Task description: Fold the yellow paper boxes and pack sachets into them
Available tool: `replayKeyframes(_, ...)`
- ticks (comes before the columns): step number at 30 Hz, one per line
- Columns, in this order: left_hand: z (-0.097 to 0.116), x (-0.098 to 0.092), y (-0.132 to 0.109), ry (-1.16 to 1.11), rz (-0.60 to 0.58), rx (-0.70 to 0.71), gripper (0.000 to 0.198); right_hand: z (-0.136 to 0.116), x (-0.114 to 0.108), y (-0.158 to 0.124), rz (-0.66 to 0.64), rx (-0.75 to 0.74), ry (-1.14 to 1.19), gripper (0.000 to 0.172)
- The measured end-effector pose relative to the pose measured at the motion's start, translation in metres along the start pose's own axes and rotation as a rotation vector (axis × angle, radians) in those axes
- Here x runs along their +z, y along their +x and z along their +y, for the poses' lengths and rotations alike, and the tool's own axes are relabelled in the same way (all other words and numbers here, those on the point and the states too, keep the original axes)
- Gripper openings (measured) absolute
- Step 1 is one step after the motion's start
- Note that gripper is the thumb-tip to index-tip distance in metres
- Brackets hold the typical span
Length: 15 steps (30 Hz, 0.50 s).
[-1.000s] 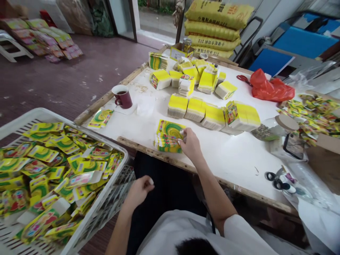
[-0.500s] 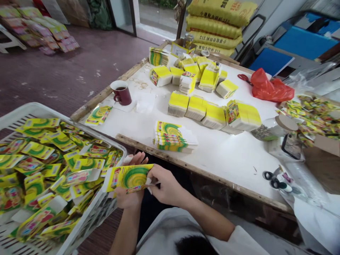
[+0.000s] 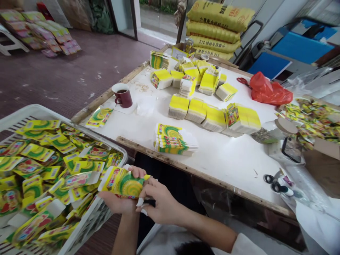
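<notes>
Near edge, below the table: flat carton (image 3: 123,183) held over the lap, between crate and table.
Carton: yellow-green printed blank, lying across the left palm, tilted a little, white flap end toward the crate.
Left hand (image 3: 119,202): cupped under the carton, fingers curled up round its far edge, holding it.
Right hand (image 3: 156,203): fingers pinched narrow on the carton's right end, thumb and fingertips at the edge.
Crate (image 3: 34,113): white slatted plastic, near left, just beside the left hand, heaped with loose blanks of the same print, unsorted.
Stack (image 3: 174,140): squared pile of the same blanks on the table's near edge, right and far of the hands, apart from them.
Bundles (image 3: 212,115): row of yellow-topped packs farther back on the table, more piled beyond.
Table (image 3: 233,159): white top, wooden rim.
Mug (image 3: 122,95): dark red, far left on the table, dark drink inside.
Scissors (image 3: 277,182): near right, lying on the table.
Red bag (image 3: 269,90): far right.
Done, judged: a fair stack squared up, many bundles finished behind.
Left, judged: crate nearly full of loose blanks, so most of the sorting ahead; carton in hand not yet on the stack.
</notes>
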<state>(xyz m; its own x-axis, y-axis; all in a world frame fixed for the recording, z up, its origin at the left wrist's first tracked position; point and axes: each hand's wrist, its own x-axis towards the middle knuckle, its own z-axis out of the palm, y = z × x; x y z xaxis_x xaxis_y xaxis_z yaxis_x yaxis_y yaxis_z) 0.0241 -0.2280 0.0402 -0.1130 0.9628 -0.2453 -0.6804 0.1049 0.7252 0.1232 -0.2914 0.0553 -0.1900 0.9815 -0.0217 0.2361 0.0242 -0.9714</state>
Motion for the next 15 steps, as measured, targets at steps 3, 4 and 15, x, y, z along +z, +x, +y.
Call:
replayKeyframes(3,0.0025,0.0024,-0.0021,-0.011,-0.008,0.047,0.08,0.0007,-0.0004,0.0002,-0.001,0.014,0.019,0.019)
replayKeyframes(4,0.0027,0.0032,-0.0029,-0.015,-0.004,0.067,0.079,0.0013,-0.0005,0.0002,0.005,0.041,0.032,0.021)
replayKeyframes(15,0.0018,0.0085,0.0008,-0.006,0.137,0.09,0.084,0.0089,-0.0096,0.0058,-0.037,0.159,0.052,0.04)
